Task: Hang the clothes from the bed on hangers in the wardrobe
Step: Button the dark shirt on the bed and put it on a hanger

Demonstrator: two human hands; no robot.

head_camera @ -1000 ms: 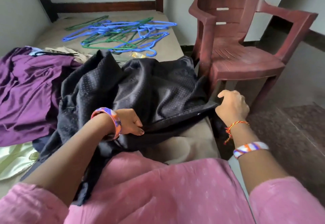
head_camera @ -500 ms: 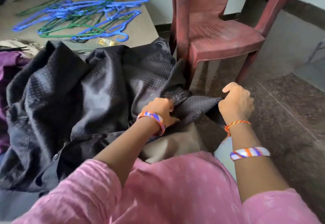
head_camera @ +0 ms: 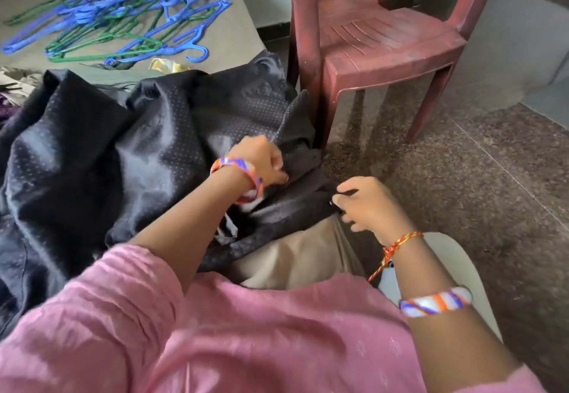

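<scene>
Where hands (head_camera: 369,204) pinch: black garment (head_camera: 123,152).

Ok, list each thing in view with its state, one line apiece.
Black garment: crumpled on the bed, not yet hung.
Hangers: loose pile on the bed, unused.
Left hand: gripping the garment.
Right hand: pinching the garment's edge.
Chair: upright, seat bare.

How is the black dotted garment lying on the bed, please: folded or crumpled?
Crumpled: the black dotted garment lies in loose ridges and creases, with no squared fold lines. Both hands pinch its edge.
</scene>
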